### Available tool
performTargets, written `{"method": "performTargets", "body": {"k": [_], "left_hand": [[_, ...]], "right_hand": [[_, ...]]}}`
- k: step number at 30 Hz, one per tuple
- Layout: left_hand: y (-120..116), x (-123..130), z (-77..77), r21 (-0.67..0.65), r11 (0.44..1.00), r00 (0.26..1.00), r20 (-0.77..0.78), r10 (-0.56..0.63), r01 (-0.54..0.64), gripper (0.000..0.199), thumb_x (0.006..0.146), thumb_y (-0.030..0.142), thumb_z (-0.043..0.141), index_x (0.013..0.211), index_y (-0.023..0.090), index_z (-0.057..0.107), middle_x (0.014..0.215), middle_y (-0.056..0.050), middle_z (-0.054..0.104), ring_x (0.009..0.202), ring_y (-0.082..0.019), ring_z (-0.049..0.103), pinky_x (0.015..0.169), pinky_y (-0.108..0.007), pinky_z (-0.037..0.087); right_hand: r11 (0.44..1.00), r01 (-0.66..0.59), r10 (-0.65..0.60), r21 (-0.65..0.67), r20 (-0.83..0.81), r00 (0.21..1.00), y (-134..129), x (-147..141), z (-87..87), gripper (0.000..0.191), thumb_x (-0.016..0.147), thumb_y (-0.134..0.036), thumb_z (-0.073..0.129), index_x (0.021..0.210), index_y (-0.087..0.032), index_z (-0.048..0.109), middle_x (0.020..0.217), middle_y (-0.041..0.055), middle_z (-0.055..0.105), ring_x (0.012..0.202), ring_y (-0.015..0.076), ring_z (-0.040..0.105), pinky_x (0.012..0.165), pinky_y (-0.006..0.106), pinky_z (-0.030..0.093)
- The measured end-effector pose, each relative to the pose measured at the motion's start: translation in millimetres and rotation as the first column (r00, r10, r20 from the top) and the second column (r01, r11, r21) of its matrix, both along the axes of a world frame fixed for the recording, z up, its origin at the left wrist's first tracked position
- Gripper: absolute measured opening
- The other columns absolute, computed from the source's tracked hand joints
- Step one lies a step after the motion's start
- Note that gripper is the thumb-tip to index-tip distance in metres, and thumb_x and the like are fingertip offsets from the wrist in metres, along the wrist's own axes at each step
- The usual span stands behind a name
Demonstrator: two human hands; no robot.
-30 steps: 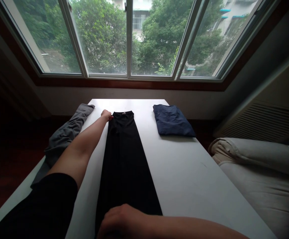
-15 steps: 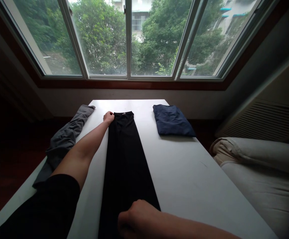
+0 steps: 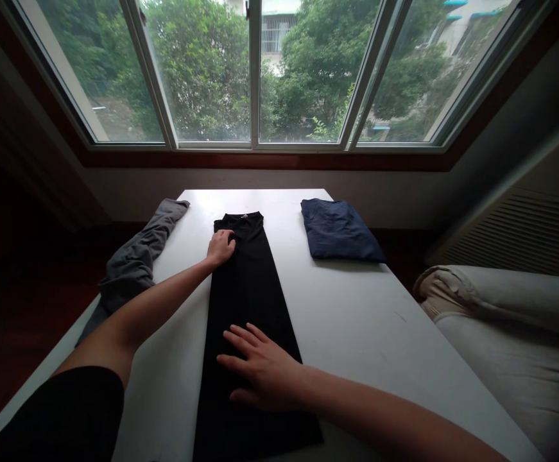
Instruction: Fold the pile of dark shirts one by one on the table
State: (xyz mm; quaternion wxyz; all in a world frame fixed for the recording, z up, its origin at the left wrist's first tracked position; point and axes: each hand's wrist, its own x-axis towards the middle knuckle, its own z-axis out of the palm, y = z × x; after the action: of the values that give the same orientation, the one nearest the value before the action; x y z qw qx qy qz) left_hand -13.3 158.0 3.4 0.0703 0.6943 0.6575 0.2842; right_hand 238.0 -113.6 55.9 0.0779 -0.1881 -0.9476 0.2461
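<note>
A pair of black pants [image 3: 246, 289], folded lengthwise into a long strip, lies on the white table [image 3: 356, 333] with its waistband at the far end. My left hand [image 3: 221, 248] rests on the fabric just below the waistband, fingers slightly bent and not visibly gripping. Nearer to me, my right hand [image 3: 267, 372] is spread over the lower part of the pants, fingers apart and holding nothing. Part of the cloth is hidden under both hands.
Along the table's left edge lies a crumpled grey garment [image 3: 137, 253], partly behind my left arm. A folded navy garment [image 3: 339, 230] sits at the far right corner. Right of the table is a light padded seat [image 3: 510, 321]; a window [image 3: 255, 83] is beyond.
My left hand has let go of the waistband's left corner and moved inward onto the cloth. My right hand has gone from closed near the bottom to spread open, farther up the pants.
</note>
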Motion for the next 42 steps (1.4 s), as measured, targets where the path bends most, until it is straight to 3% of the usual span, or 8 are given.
{"method": "performTargets", "body": {"k": [6, 14, 18, 26, 30, 36, 39, 42], "left_hand": [[-25.8, 11.3, -26.5, -0.141, 0.990, 0.975, -0.216, -0.056, 0.026, 0.072, 0.101, 0.067, 0.043, 0.162, 0.029, 0.041, 0.172, -0.009, 0.027, 0.161, -0.034, 0.016, 0.129, -0.055, 0.011], [20.5, 33.2, -24.4, -0.185, 0.980, 0.955, -0.269, -0.126, 0.078, 0.079, 0.102, 0.069, 0.034, 0.166, 0.023, 0.033, 0.175, -0.013, 0.018, 0.162, -0.033, 0.008, 0.129, -0.058, 0.004], [38.8, 45.0, -21.6, -0.198, 0.975, 0.953, -0.261, -0.155, 0.104, 0.080, 0.101, 0.071, 0.034, 0.166, 0.025, 0.034, 0.175, -0.011, 0.018, 0.163, -0.032, 0.008, 0.129, -0.057, 0.004], [32.4, 52.1, -3.6, -0.094, 0.982, 0.957, -0.228, -0.180, 0.163, 0.067, 0.106, 0.059, 0.037, 0.163, 0.024, 0.039, 0.171, -0.011, 0.030, 0.160, -0.032, 0.022, 0.130, -0.053, 0.013], [-21.6, 49.0, 3.4, 0.069, 0.952, 0.937, -0.212, -0.279, 0.299, 0.054, 0.106, 0.045, 0.047, 0.155, 0.023, 0.051, 0.163, -0.010, 0.044, 0.152, -0.029, 0.037, 0.129, -0.048, 0.025], [-179.0, 12.7, 3.2, -0.064, 0.756, 0.728, -0.230, -0.646, 0.651, 0.055, 0.104, 0.032, 0.053, 0.159, 0.032, 0.045, 0.166, -0.006, 0.041, 0.153, -0.029, 0.037, 0.128, -0.054, 0.029], [-246.3, -10.7, 13.5, -0.167, 0.693, 0.657, -0.227, -0.719, 0.701, 0.064, 0.103, 0.030, 0.055, 0.164, 0.034, 0.035, 0.171, -0.005, 0.032, 0.156, -0.031, 0.033, 0.129, -0.057, 0.025], [-287.6, -28.3, 35.0, -0.227, 0.630, 0.607, -0.170, -0.776, 0.743, 0.069, 0.096, 0.022, 0.058, 0.162, 0.035, 0.040, 0.171, -0.002, 0.032, 0.157, -0.032, 0.031, 0.130, -0.058, 0.023]], "right_hand": [[0.999, 0.017, -0.018, 0.032, 0.038, 0.999, 0.8, 2.5, 7.3, 0.076, 0.101, -0.064, 0.058, 0.163, -0.026, 0.039, 0.173, 0.0161, 0.014, 0.161, 0.0361, 0.008, 0.129, 0.059, 0.011], [0.991, 0.125, -0.131, 0.050, 0.137, 0.982, 42.8, 11.0, -10.2, 0.078, 0.101, -0.065, 0.056, 0.164, -0.024, 0.038, 0.173, 0.0161, 0.014, 0.161, 0.0354, 0.007, 0.129, 0.059, 0.007], [0.986, 0.156, -0.162, 0.057, 0.129, 0.978, 42.7, 20.7, -7.4, 0.076, 0.104, -0.064, 0.051, 0.166, -0.024, 0.035, 0.173, 0.0168, 0.012, 0.161, 0.0349, 0.005, 0.129, 0.060, 0.005], [0.982, -0.182, 0.184, -0.049, 0.031, 0.983, 2.2, 24.5, 11.1, 0.062, 0.108, -0.061, 0.046, 0.162, -0.032, 0.040, 0.172, 0.0074, 0.024, 0.162, 0.0260, 0.011, 0.131, 0.053, 0.004], [0.990, -0.137, 0.138, 0.033, -0.042, 0.990, 7.7, 42.2, -0.5, 0.050, 0.107, -0.046, 0.054, 0.154, -0.029, 0.052, 0.165, 0.0082, 0.040, 0.156, 0.0238, 0.030, 0.131, 0.047, 0.019], [0.967, 0.197, -0.177, 0.161, -0.135, 0.975, 29.5, 106.3, -21.8, 0.043, 0.083, 0.000, 0.051, 0.117, -0.020, 0.069, 0.146, 0.0106, 0.060, 0.143, 0.0246, 0.049, 0.120, 0.047, 0.042], [0.976, 0.203, -0.197, 0.080, -0.080, 0.977, 24.3, 127.7, -15.3, 0.047, 0.075, 0.000, 0.055, 0.116, -0.020, 0.067, 0.155, 0.0101, 0.051, 0.149, 0.0251, 0.042, 0.123, 0.047, 0.039], [0.984, 0.145, -0.141, 0.100, -0.048, 0.989, 10.3, 124.7, -9.6, 0.062, 0.077, -0.012, 0.068, 0.138, -0.023, 0.061, 0.163, 0.0116, 0.041, 0.153, 0.0293, 0.035, 0.128, 0.055, 0.026]]}}
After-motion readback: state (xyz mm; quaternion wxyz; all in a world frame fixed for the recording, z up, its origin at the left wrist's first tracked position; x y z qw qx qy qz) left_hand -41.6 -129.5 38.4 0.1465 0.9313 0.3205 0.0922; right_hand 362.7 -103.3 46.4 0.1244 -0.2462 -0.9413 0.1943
